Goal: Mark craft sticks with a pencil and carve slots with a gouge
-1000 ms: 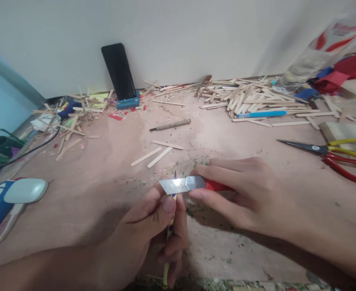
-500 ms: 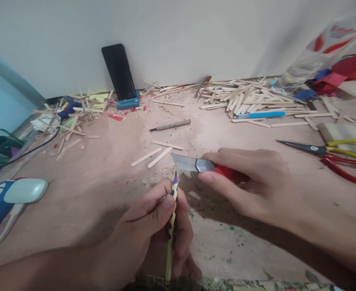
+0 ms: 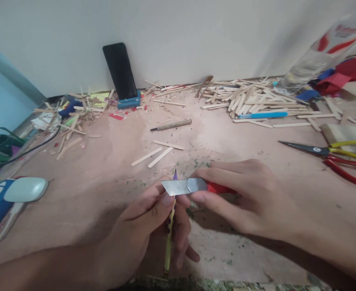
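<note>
A yellow pencil (image 3: pixel 169 238) with purple spots points away from me, its dark tip upward in view. Its upper part is pinched in my left hand (image 3: pixel 153 214), thumb on top. My right hand (image 3: pixel 244 194) is closed around a red-handled cutter knife (image 3: pixel 198 185). The knife's wide blade lies across the pencil just below the purple tip, near my left thumb; whether it touches the wood is hard to tell. Beyond the hands, three loose wooden sticks (image 3: pixel 146 156) rest on the table (image 3: pixel 105 161).
A phone (image 3: pixel 120 70) stands in a blue holder at the back. Behind right are piled sticks (image 3: pixel 247 99), a blue pen (image 3: pixel 263 115) and a bottle (image 3: pixel 320 56). Scissors (image 3: pixel 317 150) lie right, a blue-white device (image 3: pixel 24 189) left, a brown-handled tool (image 3: pixel 172 125) mid-table.
My right hand has brought the knife down and to the left, from above the pencil tip to across the pencil's upper end. My left hand has stayed nearly still.
</note>
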Motion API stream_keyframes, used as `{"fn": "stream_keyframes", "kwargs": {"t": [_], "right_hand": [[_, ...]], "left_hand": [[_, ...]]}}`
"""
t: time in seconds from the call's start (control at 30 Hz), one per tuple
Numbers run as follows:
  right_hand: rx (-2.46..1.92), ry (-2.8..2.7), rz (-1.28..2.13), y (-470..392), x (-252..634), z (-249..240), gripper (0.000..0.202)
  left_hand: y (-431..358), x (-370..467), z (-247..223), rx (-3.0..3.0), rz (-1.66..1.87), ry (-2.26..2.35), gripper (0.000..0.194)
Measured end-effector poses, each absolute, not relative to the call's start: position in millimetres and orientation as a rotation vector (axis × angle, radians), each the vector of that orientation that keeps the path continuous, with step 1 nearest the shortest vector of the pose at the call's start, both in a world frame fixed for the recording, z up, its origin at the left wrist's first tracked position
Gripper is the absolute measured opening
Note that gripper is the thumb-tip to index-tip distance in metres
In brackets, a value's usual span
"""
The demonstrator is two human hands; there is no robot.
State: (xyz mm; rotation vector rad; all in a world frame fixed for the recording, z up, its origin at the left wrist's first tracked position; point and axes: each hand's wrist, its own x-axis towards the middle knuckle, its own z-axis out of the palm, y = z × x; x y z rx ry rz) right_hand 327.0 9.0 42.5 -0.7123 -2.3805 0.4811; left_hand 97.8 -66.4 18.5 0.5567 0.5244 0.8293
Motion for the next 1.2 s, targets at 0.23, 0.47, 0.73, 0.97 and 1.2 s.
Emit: {"fn": "stream_keyframes", "kwargs": {"t": [0.23, 0.47, 0.73, 0.97, 1.2], "right_hand": [[-0.712, -2.388, 0.501, 7.2, 328.0, 43.7, 0.027], [-0.716, -2.367, 0.474, 8.4, 328.1, 41.2, 0.029], [-0.803, -2.319, 0.419, 11.1, 326.3, 44.2, 0.031], [-0.842, -2.221, 0.433, 9.1, 328.5, 48.5, 0.025], [-0.722, -2.318, 0.399, 8.6, 328.1, 43.1, 0.026]], "left_hand": [[-66.8, 97.8, 17.7, 0.638, 0.793, 0.646, 0.035], [-70.4, 94.4, 12.0, 0.751, 0.784, 0.740, 0.039], [-72.6, 97.2, 18.0, 0.722, 0.758, 0.663, 0.032], [-65.6, 97.4, 21.9, 0.660, 0.822, 0.625, 0.028], [-60.1, 95.6, 22.1, 0.632, 0.850, 0.719, 0.039]]}}
